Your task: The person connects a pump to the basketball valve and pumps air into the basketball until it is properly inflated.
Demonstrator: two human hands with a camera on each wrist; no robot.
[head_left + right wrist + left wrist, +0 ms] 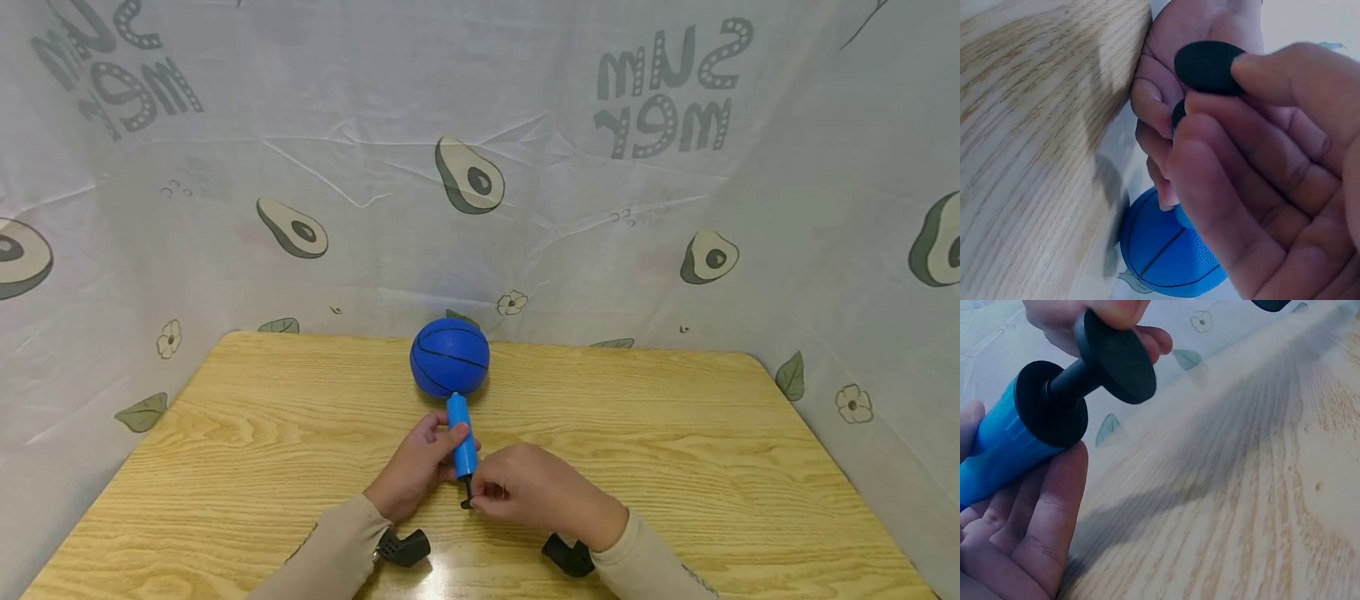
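Note:
A blue hand pump [462, 433] with a black plunger handle [1119, 359] points away from me toward a blue basketball [450, 357]. My left hand [420, 458] grips the pump's barrel, thumb on top and fingers beneath, as the left wrist view shows. The thumb and fingers of my right hand [536, 492] pinch the edge of the round handle, and a short length of black rod shows between handle and barrel cap [1047, 403]. In the head view the pump's front tip overlaps the lower edge of the ball.
The ball and both hands are over a light wood-grain table [300, 400]. Behind it hangs a pale curtain [360, 275] printed with avocados and leaves. Black devices [405, 547] are strapped at both wrists.

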